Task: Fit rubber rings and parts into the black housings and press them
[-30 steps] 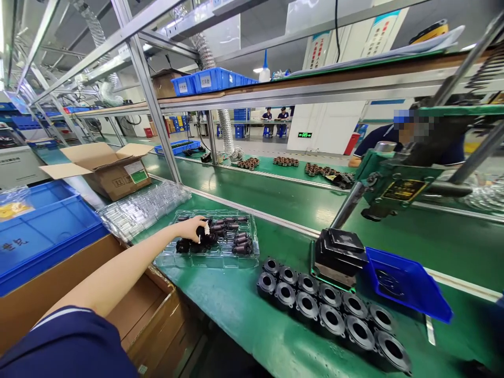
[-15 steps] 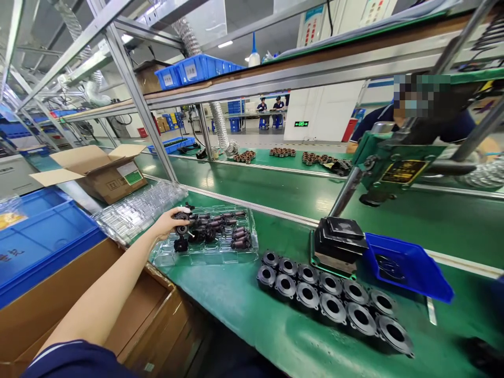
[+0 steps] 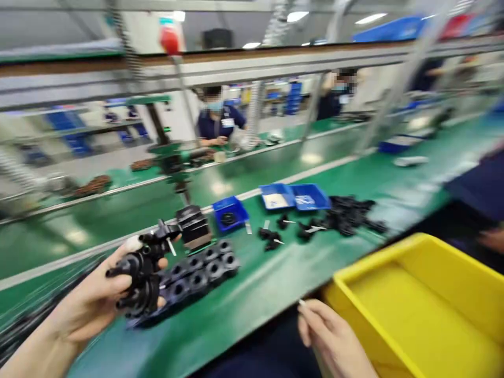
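My left hand (image 3: 92,296) is wrapped round several black plastic parts (image 3: 137,283) with short round stems, held up above the bench. A thin white piece sticks out of the uppermost one. Behind and below this hand stand rows of black ring-shaped housings (image 3: 197,281) with round holes, partly hidden by it. My right hand (image 3: 328,336) is closed in a pinch near the bench's front edge, beside a yellow bin (image 3: 370,268). Something small and whitish shows at its fingertips, too blurred to name.
A press with a black block (image 3: 192,226) stands behind the housings. Blue trays (image 3: 232,215) sit to its right, near loose black parts (image 3: 271,239) and a black heap (image 3: 350,215). Co-workers (image 3: 220,123) sit across the green bench (image 3: 252,294); another person's sleeve (image 3: 480,184) is at right.
The view has swung right. My left hand has lifted black parts from the clear plastic tray and brought them over beside the housings. My right hand and the yellow bin have come into view.
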`<state>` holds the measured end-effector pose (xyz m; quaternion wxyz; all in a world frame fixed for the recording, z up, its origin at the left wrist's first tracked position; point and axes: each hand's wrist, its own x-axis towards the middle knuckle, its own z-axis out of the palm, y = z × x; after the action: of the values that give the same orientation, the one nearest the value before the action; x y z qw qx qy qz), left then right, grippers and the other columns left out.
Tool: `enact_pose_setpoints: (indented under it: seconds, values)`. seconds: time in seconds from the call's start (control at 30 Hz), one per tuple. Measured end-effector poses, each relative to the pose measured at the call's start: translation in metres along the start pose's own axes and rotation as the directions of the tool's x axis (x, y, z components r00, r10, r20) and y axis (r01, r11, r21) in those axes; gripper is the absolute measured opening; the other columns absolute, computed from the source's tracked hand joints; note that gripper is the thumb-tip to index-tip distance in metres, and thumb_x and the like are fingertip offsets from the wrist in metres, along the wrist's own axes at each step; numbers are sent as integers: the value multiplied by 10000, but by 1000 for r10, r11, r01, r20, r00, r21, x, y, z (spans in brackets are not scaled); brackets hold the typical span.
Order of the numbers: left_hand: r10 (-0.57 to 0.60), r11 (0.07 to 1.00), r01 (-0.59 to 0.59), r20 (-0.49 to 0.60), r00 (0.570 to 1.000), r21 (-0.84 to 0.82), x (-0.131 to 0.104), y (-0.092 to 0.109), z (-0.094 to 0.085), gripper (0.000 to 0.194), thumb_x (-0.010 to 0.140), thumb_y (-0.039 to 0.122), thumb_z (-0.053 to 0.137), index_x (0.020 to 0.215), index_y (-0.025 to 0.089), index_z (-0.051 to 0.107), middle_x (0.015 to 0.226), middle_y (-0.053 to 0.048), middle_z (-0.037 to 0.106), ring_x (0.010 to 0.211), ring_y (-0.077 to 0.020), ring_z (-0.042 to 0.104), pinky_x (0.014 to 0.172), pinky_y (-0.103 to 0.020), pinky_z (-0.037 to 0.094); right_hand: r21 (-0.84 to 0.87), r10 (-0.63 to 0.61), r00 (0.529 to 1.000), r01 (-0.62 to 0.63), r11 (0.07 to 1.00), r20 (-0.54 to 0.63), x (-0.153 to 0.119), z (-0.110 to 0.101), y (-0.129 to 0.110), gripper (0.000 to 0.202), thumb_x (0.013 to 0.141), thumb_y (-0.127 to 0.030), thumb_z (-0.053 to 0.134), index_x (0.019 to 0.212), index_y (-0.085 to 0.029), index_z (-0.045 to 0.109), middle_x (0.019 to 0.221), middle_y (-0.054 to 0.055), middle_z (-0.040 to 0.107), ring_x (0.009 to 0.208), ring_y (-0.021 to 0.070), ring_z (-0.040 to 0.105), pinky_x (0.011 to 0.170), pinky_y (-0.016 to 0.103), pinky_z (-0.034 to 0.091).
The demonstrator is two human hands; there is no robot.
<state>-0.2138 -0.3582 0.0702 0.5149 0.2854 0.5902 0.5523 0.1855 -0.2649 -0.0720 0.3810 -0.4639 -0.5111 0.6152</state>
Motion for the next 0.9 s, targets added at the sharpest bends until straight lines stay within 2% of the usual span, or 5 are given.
enact_pose_setpoints:
  seconds: [0.13,0.23,0.4,0.7,0.9]
  values:
    - [-93,995,71,350,932,76,85,-5,155,645,592,404,851,1182,380,591,1124,-26,710,1018,-361,712,821,-575,621,298,23,1000,-21,954,-3,5,-16,-2,372,862,-537,726,805,-178,646,631,4,604,569,129,502,602,282,393]
    - [51,969,-154,453,890,192,139,-16,259,613,678,456,747,1231,278,553,1099,-64,680,1018,-318,699,806,-526,621,383,6,1000,1,924,-17,8,-24,0,347,880,-492,730,818,-165,629,649,7,619,575,117,505,599,266,392]
    - [132,850,-350,484,865,393,203,-45,338,470,660,300,756,1109,226,638,1132,-75,651,1089,-303,646,967,-530,539,457,5,998,24,889,-63,12,-38,4,345,883,-473,737,827,-153,621,644,11,623,565,108,503,590,256,405]
    - [180,534,-559,560,809,635,207,-31,329,485,642,193,793,1115,234,697,1460,-106,493,1435,-379,364,1205,-552,277,522,33,998,-5,853,-44,50,-30,4,351,853,-490,766,831,-161,645,638,-1,601,565,97,497,568,236,404]
    - [287,584,-519,440,851,624,79,58,172,538,852,393,703,1362,319,547,1454,-36,541,1327,-274,536,1050,-398,511,471,71,992,-13,882,-105,87,-28,-1,441,642,-565,895,815,-217,685,625,-2,558,568,120,479,507,238,418]
